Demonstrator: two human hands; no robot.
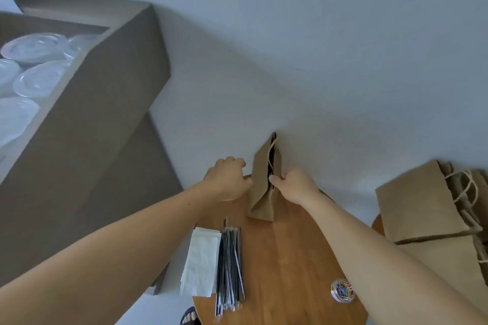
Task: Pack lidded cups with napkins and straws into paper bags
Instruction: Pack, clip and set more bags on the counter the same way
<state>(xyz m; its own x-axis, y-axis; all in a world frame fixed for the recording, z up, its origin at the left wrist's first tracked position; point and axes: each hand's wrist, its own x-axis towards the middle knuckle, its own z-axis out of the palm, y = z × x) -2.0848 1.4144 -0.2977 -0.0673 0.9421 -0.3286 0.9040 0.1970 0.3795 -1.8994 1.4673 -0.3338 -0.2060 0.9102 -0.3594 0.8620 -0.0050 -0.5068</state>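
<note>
Bottom of the frame first: white napkins (199, 261) and black straws (229, 264) lie side by side at the lower left of the round wooden desk (290, 258), with a tub of paper clips (342, 291) at lower right. Up at centre frame, the paper bag (264, 182) stands upright at the desk's far edge. Its mouth is only a narrow slit running up the frame. The left grip (227, 179) curls on its left side while the right grip (295, 185) pinches its right edge, so the bag sits squarely between them. It looks set for a pull apart, left against right. Spare bags (422, 206) are stacked at far right. The lidded cups (34, 47) wait in the cardboard box (105, 113) at upper left, well apart from the bag on the left grip's side.
</note>
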